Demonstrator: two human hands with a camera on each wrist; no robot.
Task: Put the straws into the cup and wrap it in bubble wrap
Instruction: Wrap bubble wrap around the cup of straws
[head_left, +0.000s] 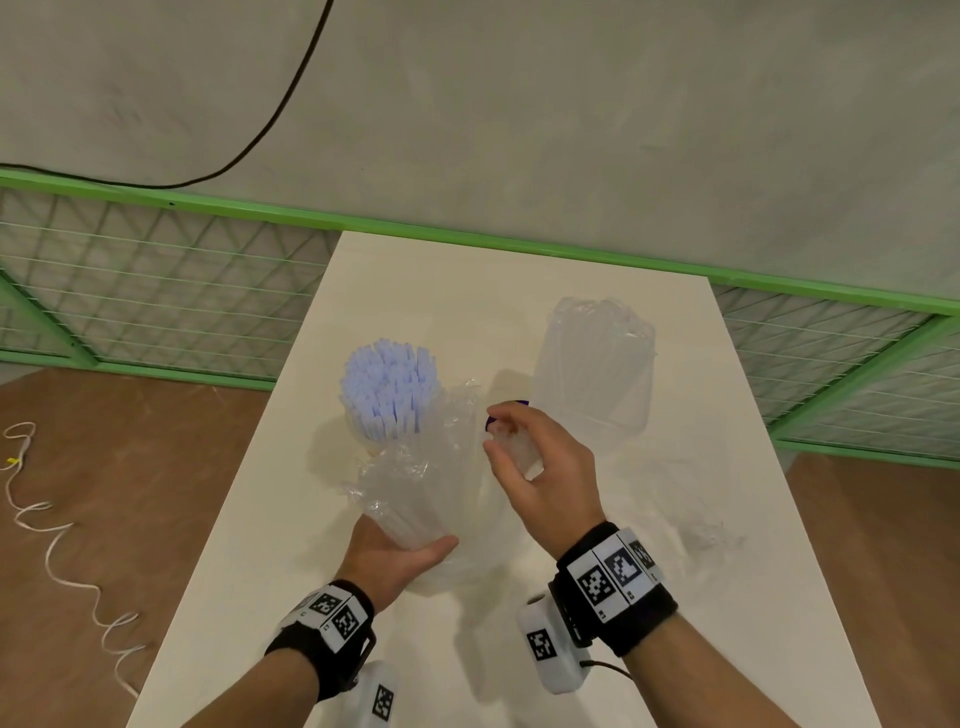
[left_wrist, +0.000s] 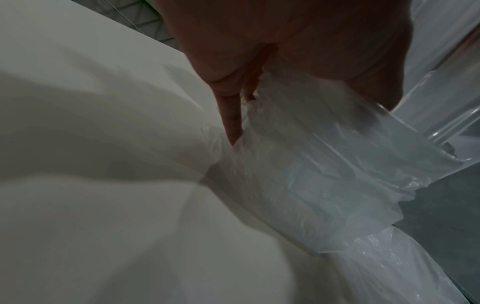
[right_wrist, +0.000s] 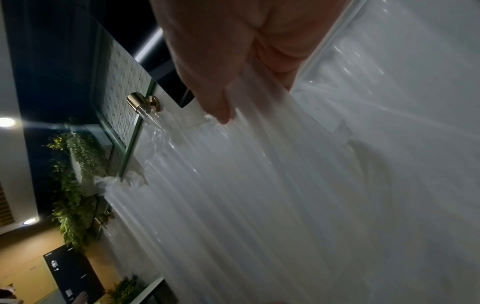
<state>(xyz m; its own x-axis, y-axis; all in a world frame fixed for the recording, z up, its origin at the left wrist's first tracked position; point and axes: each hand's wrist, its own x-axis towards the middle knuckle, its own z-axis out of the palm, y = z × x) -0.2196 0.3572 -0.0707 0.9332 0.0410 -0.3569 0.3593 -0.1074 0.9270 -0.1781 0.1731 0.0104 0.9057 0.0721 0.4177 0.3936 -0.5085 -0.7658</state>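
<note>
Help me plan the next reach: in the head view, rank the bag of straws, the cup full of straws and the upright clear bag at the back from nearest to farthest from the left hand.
1. Bag of straws: gripped by the left hand at its lower end.
2. Cup full of straws: behind the held bag, slightly left.
3. Upright clear bag: far right of the table, beyond the right hand.

- My head view is bright and even, with soft shadows on the tabletop (head_left: 519, 291) and straight lines bowed at the edges.
- Both wrist views are dim and grainy; my fingers (right_wrist: 207, 86) are close, dark and blurred.
- Ceiling lamps (right_wrist: 6, 122) flare in the right wrist view.
</note>
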